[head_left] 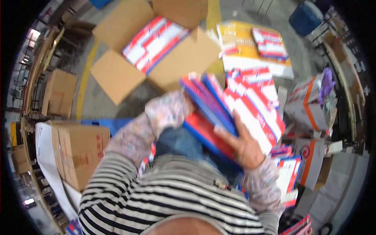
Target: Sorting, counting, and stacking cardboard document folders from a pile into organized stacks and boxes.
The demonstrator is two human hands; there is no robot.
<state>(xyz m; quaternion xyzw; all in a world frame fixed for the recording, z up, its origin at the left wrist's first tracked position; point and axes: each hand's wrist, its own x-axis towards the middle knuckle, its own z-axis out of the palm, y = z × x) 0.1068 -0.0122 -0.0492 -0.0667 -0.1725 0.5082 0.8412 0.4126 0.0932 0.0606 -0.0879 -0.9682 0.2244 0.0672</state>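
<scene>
Red and blue, the packs (209, 103) lie before me, between my hands. They look flat, light, stiff, perhaps slippery; I would hold their long edges. My right hand (248, 149) spreads wide over them; my left hand (189, 103) is mostly hidden, I cannot tell its grip. Beyond, the open carton (186, 60) contains white-red packs (156, 44); rightward, a box (301, 103) contains purple plastic (326, 84).

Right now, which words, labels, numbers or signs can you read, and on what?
None clear enough to quote.
Red-and-white packages: red print, too blurred.
Brown carton at left: red print, too blurred.
Yellow sheet: print, too blurred.
Lower orange-striped carton at right: red mark, too blurred.
</scene>
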